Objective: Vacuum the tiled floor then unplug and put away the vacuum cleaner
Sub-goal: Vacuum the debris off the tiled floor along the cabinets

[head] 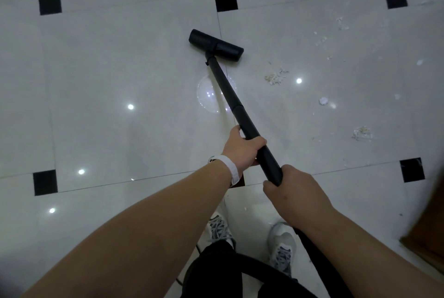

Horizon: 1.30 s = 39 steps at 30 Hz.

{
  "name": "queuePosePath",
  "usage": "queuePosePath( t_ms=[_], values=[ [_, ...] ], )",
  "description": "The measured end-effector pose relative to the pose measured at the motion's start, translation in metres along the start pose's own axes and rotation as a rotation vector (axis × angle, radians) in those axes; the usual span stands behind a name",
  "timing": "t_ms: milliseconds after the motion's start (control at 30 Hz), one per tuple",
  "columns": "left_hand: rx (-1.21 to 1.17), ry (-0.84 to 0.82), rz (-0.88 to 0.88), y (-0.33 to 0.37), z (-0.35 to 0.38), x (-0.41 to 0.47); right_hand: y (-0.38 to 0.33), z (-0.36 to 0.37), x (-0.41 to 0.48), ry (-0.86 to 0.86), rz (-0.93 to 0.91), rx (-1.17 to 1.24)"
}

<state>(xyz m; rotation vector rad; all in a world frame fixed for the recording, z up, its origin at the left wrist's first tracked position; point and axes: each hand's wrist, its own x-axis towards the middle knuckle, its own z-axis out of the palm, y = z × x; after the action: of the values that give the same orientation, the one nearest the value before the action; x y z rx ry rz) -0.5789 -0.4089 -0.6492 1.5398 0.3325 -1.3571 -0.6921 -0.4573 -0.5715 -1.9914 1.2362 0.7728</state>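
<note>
Firmly, I held the wand [229, 89] two-handed.
My left hand [242, 151] gripped ahead to steer, right hand [292, 193] behind to push the head [216, 44] toward scraps [276, 77].

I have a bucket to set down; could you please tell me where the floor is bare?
Bare tile lies left of the vacuum wand, between the two left black squares. Right of the floor head, scraps litter the tiles; shoes and hose crowd the bottom.
</note>
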Motion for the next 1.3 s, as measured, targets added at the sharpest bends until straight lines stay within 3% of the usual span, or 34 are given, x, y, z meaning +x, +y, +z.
queuePosePath(
  t_ms=[600,1300],
  values=[
    [-0.015,0.014,-0.001,0.007,-0.033,-0.004,-0.028,0.006,-0.004,-0.057,-0.019,0.021],
    [0.026,-0.041,-0.017,-0.017,0.040,-0.010,0.041,-0.019,-0.013,-0.076,0.043,0.102]
  ],
)
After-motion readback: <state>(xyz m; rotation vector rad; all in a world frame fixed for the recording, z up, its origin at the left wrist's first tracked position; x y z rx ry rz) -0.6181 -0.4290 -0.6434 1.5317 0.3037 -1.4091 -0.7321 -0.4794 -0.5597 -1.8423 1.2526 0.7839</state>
